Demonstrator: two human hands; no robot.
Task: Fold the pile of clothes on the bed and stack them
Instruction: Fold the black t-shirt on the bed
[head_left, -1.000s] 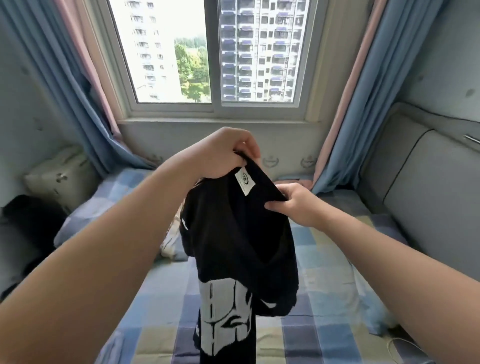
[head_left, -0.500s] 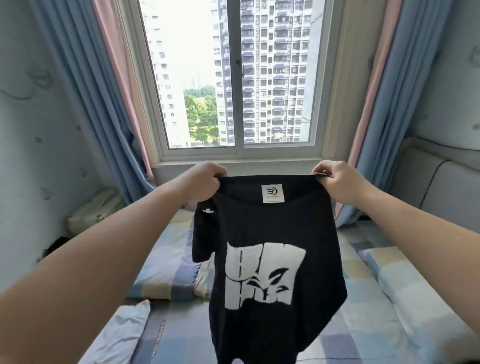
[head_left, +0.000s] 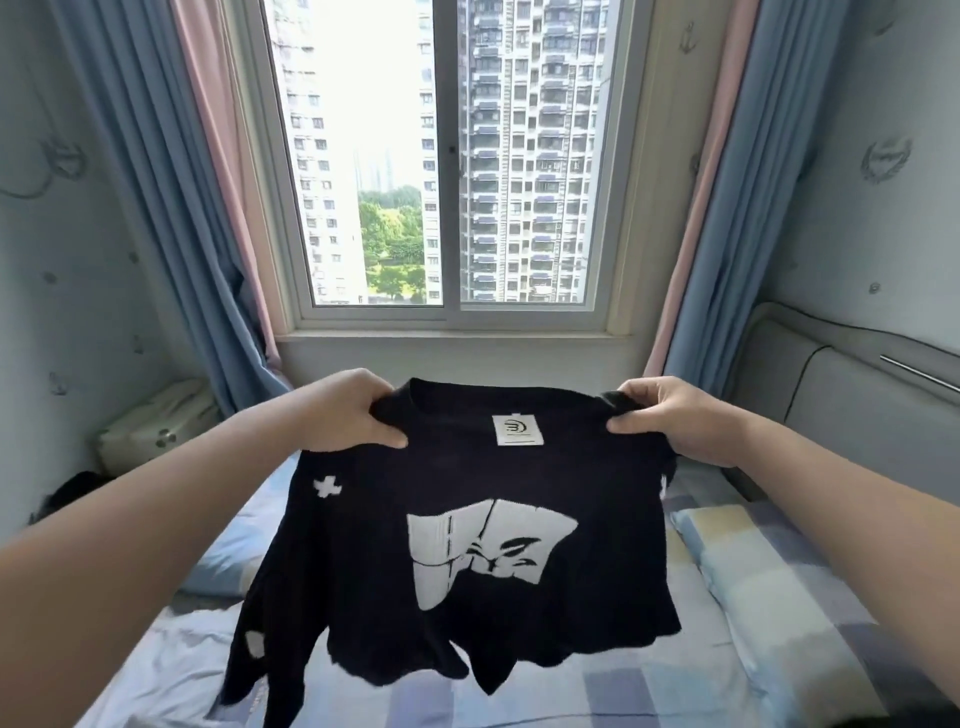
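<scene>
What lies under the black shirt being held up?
The left hand and right hand hold the black shirt above checked bedding. What lies directly behind the cloth is hidden.

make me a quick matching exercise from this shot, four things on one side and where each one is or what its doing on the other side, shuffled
Things:
1. black shirt
2. white label
3. checked pillow
4. left hand

Places or states:
A. lying on the bed, at the right
B. gripping one shoulder of the shirt
C. held up in the air, spread between the left hand and the right hand
D. on the inside of the neckline

Pairs: 1-C, 2-D, 3-A, 4-B
</scene>
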